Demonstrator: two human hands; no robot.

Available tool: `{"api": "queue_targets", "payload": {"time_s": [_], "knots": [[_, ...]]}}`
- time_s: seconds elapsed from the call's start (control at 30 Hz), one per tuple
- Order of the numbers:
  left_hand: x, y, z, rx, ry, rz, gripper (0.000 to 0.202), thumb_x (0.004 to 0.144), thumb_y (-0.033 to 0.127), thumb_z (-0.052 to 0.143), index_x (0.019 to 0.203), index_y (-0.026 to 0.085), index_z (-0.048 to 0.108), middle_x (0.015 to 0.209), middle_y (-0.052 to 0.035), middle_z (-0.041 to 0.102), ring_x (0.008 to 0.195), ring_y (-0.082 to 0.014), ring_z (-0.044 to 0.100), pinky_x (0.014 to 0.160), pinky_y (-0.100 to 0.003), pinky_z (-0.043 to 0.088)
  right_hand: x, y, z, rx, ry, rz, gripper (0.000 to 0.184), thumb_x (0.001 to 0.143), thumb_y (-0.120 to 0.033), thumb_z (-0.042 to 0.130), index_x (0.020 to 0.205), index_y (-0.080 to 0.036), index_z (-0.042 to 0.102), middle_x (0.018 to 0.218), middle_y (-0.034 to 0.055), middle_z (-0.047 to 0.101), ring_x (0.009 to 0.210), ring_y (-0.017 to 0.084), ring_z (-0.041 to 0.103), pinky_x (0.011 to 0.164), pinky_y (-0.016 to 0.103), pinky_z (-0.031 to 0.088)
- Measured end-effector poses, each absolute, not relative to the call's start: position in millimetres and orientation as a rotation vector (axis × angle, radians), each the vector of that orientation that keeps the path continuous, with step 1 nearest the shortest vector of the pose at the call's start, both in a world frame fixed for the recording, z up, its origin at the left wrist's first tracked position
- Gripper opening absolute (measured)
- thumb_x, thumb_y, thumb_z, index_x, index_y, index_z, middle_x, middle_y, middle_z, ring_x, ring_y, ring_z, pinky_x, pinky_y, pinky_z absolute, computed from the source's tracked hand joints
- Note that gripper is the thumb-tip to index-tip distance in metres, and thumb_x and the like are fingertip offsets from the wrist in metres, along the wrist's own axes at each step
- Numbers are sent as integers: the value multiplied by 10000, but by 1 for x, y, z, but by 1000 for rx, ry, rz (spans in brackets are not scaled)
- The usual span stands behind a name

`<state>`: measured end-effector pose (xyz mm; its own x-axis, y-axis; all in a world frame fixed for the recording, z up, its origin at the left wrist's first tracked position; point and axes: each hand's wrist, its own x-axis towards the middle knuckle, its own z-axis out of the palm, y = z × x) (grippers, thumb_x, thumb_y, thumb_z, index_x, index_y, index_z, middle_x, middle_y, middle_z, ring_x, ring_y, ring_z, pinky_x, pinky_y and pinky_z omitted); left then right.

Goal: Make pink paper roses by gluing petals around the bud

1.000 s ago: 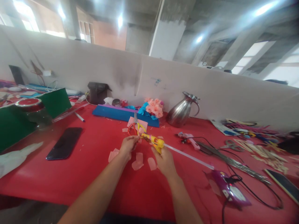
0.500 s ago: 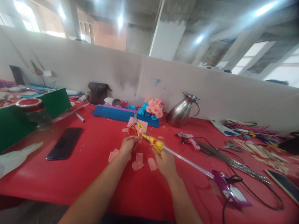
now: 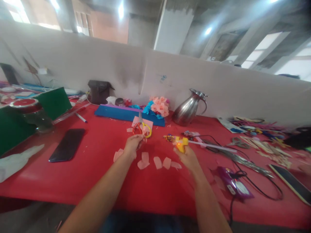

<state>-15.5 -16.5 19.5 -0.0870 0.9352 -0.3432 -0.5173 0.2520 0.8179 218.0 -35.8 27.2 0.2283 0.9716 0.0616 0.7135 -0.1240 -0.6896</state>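
My right hand [image 3: 190, 158] grips a yellow hot glue gun [image 3: 181, 145], its nozzle pointing left and a long clear glue stick [image 3: 213, 146] jutting from its back. Closed fingertips on my left hand [image 3: 134, 144] pinch something small that I cannot make out. Just beyond that hand lie scissors [image 3: 148, 133] with red and yellow handles, on a pink paper sheet [image 3: 150, 122]. Cut pink paper petals [image 3: 157, 162] are scattered on the red table between and in front of my hands.
Behind lie a blue sheet [image 3: 116, 113] and pink paper flowers [image 3: 160, 106]. A steel jug [image 3: 187, 110] stands at the back. A phone [image 3: 67, 145] and jar [image 3: 36, 116] are left. Right are a purple power strip [image 3: 233, 183], cables, grey scissors [image 3: 239, 142] and wires [image 3: 255, 166].
My right hand has drawn the glue gun away to the right from my left hand. More pink petals now show where it was. My left hand stays nearly in place.
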Motion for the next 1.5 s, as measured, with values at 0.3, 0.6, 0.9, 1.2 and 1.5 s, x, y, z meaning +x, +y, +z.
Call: {"api": "queue_targets", "payload": {"time_s": [0.3,0.6,0.9,1.2,1.5], "knots": [[-16,-18,24,574,1083,1337,86,665,199,648,660,125,606,528,20,556,379,-14,357,407,-164,228,249,-43,37,-2412,-1584,-176,267,749,-327,566,924,-129,605,973,191,598,945,315,552,765,403,395],[-17,-17,20,608,1065,1355,143,633,244,684,677,121,626,542,18,564,382,-16,347,406,-176,224,151,-63,40,-1502,-2268,480,123,793,-199,553,779,-227,672,826,31,641,830,182,530,761,306,385],[-16,-18,22,615,1020,1363,138,616,226,687,682,123,623,545,11,575,396,-22,357,413,-181,216,130,-59,29,-1352,-2494,300,132,776,-115,552,803,-184,660,834,52,613,807,179,460,759,316,350],[-17,-16,16,645,1021,1352,172,621,268,702,657,125,613,559,9,568,398,-16,356,394,-172,216,126,-63,27,-1384,-2494,351,109,783,-99,541,756,-178,611,801,49,587,807,186,435,737,306,342],[-16,-17,20,640,1042,1343,145,644,246,688,654,124,609,548,8,573,395,-19,346,406,-179,231,125,-61,21,-1417,-2407,384,133,766,-68,450,722,-177,511,794,61,551,809,199,442,728,319,347]]}}
